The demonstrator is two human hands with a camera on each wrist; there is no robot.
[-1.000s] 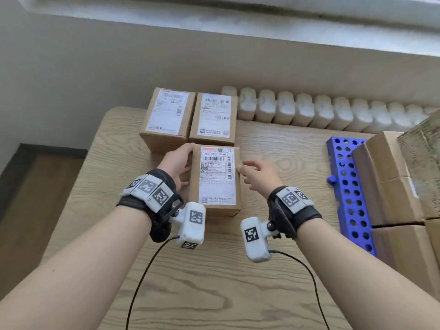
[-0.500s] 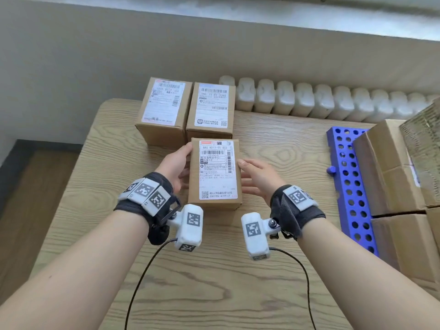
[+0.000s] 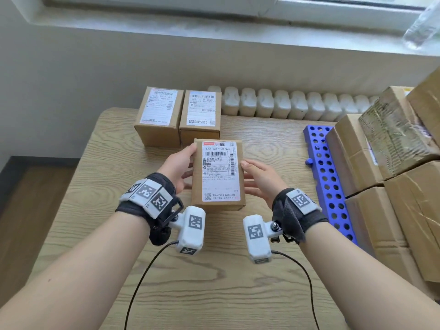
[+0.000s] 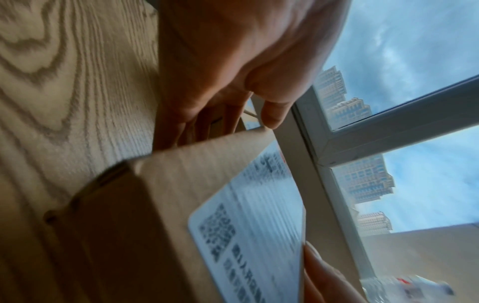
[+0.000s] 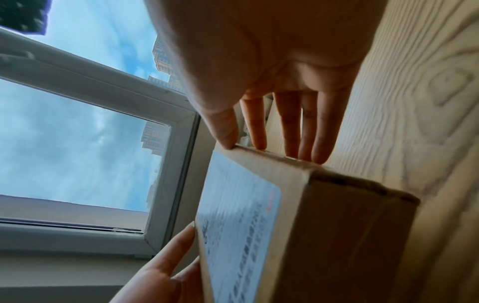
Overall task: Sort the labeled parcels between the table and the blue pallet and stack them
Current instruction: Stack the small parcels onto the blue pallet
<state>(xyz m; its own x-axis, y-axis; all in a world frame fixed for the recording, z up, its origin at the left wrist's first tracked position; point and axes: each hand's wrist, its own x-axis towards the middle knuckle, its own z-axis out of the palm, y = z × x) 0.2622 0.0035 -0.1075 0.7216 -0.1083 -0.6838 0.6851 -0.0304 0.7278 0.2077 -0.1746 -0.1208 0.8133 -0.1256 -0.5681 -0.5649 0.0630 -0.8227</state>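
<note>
- Parcel (image 3: 218,175): brown carton, white label (image 3: 220,160) w/ barcode + QR up; at table (image 3: 214,282) centre, just in front of 2 rear parcels (image 3: 159,115).
- Left hand (image 3: 177,166): thumb on top edge, fingers on left side. Right hand (image 3: 258,178): straight fingers press right side.
- Squeeze evenly, hold level; read label before picking blue pallet (image 3: 328,177) vs table.

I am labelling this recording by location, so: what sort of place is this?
Probably a makeshift parcel-sorting corner in an ordinary room, not a warehouse: labeled parcels on a wooden table, a blue pallet with bigger boxes, and a radiator under a window.
</note>
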